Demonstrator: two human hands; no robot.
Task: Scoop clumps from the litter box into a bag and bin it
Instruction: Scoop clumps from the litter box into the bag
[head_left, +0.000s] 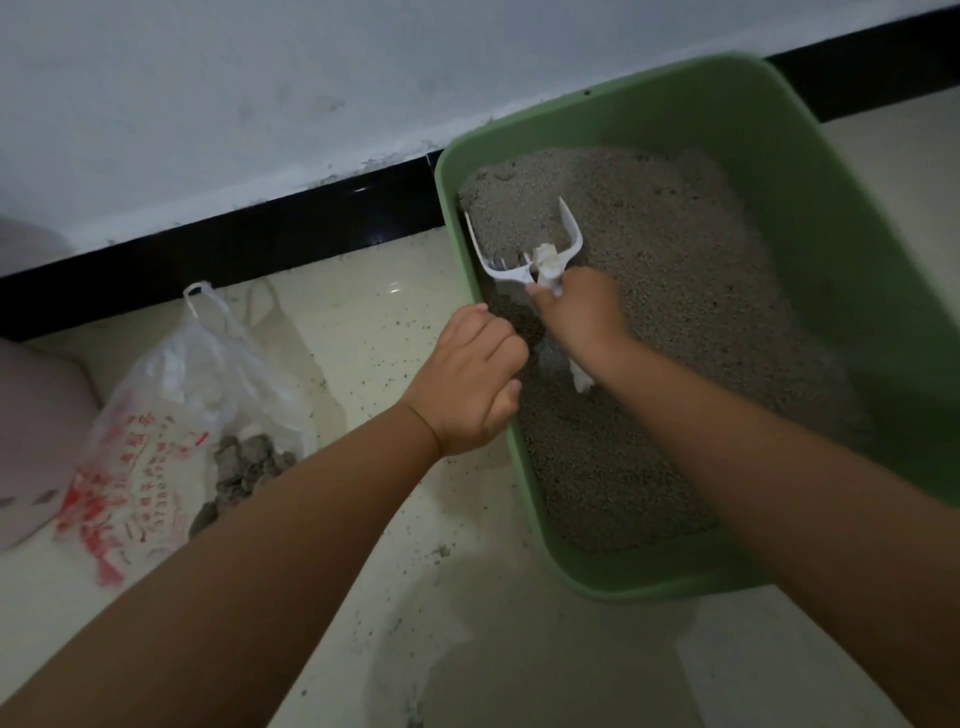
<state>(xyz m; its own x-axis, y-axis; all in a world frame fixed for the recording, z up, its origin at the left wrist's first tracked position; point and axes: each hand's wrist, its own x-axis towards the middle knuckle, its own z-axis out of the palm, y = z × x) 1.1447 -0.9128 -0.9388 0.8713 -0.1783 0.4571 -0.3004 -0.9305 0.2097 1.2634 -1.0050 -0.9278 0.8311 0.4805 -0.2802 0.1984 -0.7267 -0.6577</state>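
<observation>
At the far left a pale pinkish object (31, 395) is sitting half out of view on the floor (395, 519) — what it is cannot be told. Just beside it the plastic bag (171, 415) is lying slumped with its handles loose and its mouth facing the box, and grey clumps (244, 467) are showing at that mouth; it is probably lying there so a loaded scoop has only a short way to travel. Stray grains are dotting the floor between bag and box. The left hand (470, 382) is curling its grip over the near left rim of the green litter box (857, 260), clamped on the edge, most likely bracing the box against the push of the digging. To its right the right hand (582, 312) is wrapping its grip around the handle of the white scoop (519, 254), whose slotted head is biting into the grey litter (675, 312) at the far left corner. The scoop is angling downward — the tilt that lets loose grains sift through while clumps stay. A small pale lump is sitting at the base of the scoop head, though its nature is unclear. Judging by the bag's contents, the scooping is well along, with bagging and binning not yet done.
</observation>
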